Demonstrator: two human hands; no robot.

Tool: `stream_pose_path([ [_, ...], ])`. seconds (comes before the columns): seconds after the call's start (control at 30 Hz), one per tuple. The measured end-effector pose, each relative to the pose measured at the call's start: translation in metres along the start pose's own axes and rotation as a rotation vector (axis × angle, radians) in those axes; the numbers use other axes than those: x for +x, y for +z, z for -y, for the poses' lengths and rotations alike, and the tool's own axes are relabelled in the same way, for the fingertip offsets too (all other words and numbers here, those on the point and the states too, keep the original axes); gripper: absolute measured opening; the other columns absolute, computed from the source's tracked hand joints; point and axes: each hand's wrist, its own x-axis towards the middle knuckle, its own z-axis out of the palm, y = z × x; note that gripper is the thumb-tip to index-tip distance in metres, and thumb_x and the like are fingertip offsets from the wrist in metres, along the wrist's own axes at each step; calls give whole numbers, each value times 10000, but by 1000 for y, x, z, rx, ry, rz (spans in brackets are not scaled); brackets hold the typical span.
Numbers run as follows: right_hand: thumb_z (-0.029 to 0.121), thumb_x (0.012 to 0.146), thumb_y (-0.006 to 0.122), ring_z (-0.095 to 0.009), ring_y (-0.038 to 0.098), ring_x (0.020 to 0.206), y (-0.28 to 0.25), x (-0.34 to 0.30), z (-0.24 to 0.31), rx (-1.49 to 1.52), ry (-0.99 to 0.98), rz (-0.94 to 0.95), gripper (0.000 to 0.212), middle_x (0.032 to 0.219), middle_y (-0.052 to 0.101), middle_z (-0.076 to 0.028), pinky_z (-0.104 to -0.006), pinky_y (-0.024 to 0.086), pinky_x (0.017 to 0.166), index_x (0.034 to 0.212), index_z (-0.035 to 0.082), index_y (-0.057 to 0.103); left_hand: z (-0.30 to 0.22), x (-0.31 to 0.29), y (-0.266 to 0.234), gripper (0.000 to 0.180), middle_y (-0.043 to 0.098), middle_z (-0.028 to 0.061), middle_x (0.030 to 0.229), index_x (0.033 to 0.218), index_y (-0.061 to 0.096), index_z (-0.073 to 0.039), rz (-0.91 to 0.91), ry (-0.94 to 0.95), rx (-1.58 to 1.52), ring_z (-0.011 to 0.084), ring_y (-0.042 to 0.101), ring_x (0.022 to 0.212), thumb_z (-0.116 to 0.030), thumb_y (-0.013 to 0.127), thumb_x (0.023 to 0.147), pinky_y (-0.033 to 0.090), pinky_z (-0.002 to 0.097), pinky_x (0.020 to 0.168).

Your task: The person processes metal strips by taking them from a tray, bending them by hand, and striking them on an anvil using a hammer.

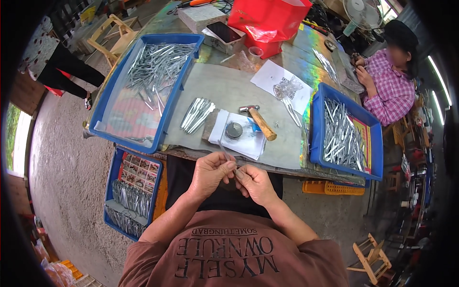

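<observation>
Close together at the table's front edge, my left hand [211,173] and my right hand [256,183] are both closed in a pinch on one slim silver metal piece [224,150]. Its upper end sticks out above my left fingers; the rest is hidden by the fingers. Just beyond lies a stack of white paper [251,148] with a round dark metal block [234,130] on it. A small hammer [262,123] with a wooden handle rests at the paper's right side. Left of the paper, a bundle of similar silver pieces [197,115] lies in a row.
A blue tray [165,125] of loose silver pieces stands at left, another blue tray [315,148] at right. Below the table's left edge sits a third blue tray [111,191]. A red bag [267,21] stands at the back. A person in a checked shirt [394,93] works at far right.
</observation>
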Motion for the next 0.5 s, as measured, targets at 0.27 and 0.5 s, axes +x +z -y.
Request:
stream_pose_path([
  [0.27, 233, 866, 427, -52, 376, 406, -21, -14, 3, 118, 115, 56, 257, 570, 458, -12, -178, 288, 350, 685, 52, 447, 2, 6, -7, 369, 488, 60, 895, 962, 569, -129, 33, 873, 1292, 208, 509, 725, -27, 584, 608, 457, 291, 553],
  [0.5, 223, 865, 428, -56, 354, 389, -24, -20, 5, 307, 225, 143, 256, 552, 448, -25, -184, 277, 335, 688, 41, 462, 6, 11, -6, 283, 494, 57, 830, 885, 554, -70, 176, 1037, 1335, 201, 509, 688, -68, 564, 602, 454, 276, 536],
])
